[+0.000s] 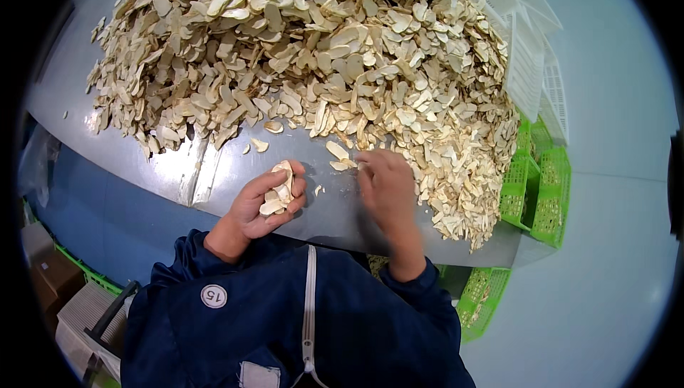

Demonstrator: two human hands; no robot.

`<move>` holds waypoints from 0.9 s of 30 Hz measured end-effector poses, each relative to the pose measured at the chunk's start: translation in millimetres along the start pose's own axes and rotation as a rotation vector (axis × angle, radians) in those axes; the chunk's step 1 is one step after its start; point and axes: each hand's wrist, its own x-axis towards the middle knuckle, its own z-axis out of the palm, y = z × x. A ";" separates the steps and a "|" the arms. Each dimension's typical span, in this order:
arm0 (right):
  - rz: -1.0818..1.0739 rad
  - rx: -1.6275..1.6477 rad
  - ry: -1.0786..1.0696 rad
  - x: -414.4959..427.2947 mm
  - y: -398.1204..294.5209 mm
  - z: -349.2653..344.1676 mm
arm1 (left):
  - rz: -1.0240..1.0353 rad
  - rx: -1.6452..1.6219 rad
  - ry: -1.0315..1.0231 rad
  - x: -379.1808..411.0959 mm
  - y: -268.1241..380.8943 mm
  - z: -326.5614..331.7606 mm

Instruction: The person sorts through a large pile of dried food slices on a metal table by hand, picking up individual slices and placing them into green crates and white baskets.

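My left hand (267, 202) is curled, palm up, around several pale dried slices (278, 195) near the front edge of a metal table (230, 185). Over the tabletop to its right is my right hand (387, 185), slightly blurred, its fingertips bent down beside a few loose slices (337, 152); whether it grips one is hidden. A large heap of cream-coloured dried slices (320, 56) covers the far part of the table. Its right end, with smaller pieces (459, 195), reaches down beside my right hand. Small crumbs (318, 190) lie between the hands.
White plastic baskets (526, 62) lean at the table's right end, above green perforated baskets (550, 195). Another green basket (483, 300) stands lower right. At lower left are a cardboard box (59, 276), a black handle (109, 310) and a clear plastic bag (38, 166).
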 end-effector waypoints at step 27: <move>0.269 -0.097 0.139 -60.5 27.0 -32.0 | -0.040 0.040 0.145 -10.0 -8.7 18.5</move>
